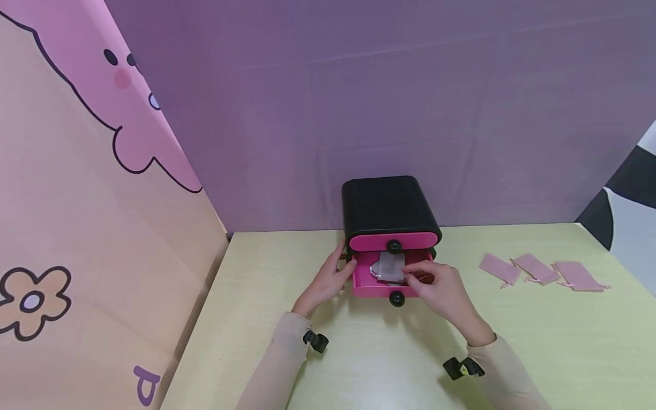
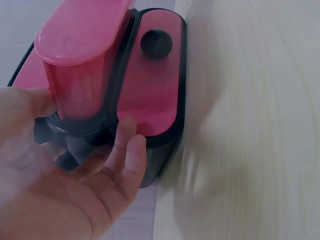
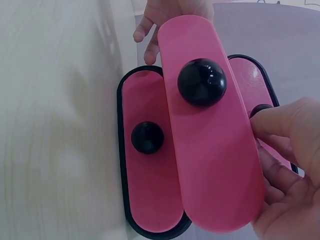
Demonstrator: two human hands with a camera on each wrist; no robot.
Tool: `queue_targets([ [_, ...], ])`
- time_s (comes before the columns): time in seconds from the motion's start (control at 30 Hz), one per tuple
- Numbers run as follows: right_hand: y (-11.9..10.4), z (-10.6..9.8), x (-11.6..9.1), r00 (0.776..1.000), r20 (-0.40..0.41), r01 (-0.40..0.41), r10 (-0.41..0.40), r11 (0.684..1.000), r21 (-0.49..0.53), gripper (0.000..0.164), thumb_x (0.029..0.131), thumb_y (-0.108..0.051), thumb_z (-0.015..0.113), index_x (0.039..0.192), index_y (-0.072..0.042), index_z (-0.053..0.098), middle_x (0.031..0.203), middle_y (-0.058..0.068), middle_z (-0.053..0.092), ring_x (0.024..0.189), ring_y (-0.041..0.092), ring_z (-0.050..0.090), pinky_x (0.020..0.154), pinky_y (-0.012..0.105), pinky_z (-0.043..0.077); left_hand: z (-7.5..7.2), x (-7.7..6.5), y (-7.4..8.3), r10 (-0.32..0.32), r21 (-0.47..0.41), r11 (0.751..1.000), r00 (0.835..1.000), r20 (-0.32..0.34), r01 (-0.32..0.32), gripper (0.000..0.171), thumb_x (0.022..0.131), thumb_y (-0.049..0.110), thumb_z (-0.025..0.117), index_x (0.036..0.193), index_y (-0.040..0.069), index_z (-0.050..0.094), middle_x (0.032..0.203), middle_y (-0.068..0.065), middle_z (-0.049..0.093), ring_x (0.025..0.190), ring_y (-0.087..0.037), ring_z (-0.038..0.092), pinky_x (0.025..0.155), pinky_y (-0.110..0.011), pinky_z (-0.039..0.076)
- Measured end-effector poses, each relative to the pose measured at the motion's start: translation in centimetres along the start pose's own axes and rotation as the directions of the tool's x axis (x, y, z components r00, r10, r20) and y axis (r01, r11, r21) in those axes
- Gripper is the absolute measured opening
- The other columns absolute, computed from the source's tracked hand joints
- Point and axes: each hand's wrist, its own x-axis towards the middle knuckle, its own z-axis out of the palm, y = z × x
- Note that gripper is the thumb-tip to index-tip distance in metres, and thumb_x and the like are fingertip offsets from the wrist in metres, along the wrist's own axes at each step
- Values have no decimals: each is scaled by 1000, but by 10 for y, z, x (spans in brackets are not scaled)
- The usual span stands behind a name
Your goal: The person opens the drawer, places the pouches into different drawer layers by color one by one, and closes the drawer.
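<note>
- Nearest lay two sleeves (image 1: 277, 364), each with a small camera (image 1: 463, 368) at the wrist, over the pale table (image 1: 374, 364).
- The left hand (image 1: 325, 282) was at the left of the drawer (image 1: 373, 292). Its thumb lay along the drawer's left side, and the other fingers were spread loosely, their tips by the lower drawer (image 2: 155, 90). Probably this was for steadying, since a light drawer could slide or tip.
- The right hand (image 1: 442, 287) reached over the drawer's right side. Its thumb and forefinger came together at the right edge of the grey pouch (image 1: 390, 266) and seemed to pinch it; the right wrist view hides the tips behind the drawer front, so how firm the pinch was I cannot tell.
- The grey pouch lay inside the drawer, its cord towards the left. The drawer stood pulled out, which gave the fingers room from above.
- On the right, well apart from the drawer, three pink pouches (image 1: 535, 269) lay flat in a row, perhaps to leave working room.
- Farther stood the black cabinet (image 1: 386, 205), its upper drawer (image 1: 366, 242) and lower drawer closed.
- Farthest hung the purple cloth (image 1: 410, 114).
</note>
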Motion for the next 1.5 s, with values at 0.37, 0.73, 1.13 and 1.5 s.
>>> queue_targets([
  [0.37,1,-9,-7,999,-44,28,-28,1000,-2,15,94,-5,76,107,-6,84,104,12,81,78,19,68,65,21,55,0,-1,1,12,-20,1000,1000,2,-12,72,111,40,51,172,36,14,159,-18,45,94,-24,66,77,-42,61],
  [0.73,7,-16,-12,990,-126,67,-69,998,-12,16,92,-2,77,106,-7,84,94,6,82,82,0,67,73,15,56,1,0,-2,10,-28,1000,1000,2,-10,71,111,41,51,172,37,14,160,-18,44,94,-24,66,76,-40,60],
  [1.13,13,-18,-16,985,-163,47,-50,999,-24,17,92,-3,77,106,-8,85,96,8,82,82,3,71,74,16,58,0,1,-2,14,-10,1000,1000,5,-14,72,111,40,51,172,36,13,161,-18,44,92,-25,65,74,-38,60],
  [1.5,14,-17,-22,972,-221,73,-76,997,-23,16,90,-2,77,103,-7,84,93,8,81,79,-9,62,72,14,56,0,1,-2,10,-2,1000,1000,7,-10,71,112,41,50,172,38,13,160,-17,44,96,-25,66,76,-38,60],
])
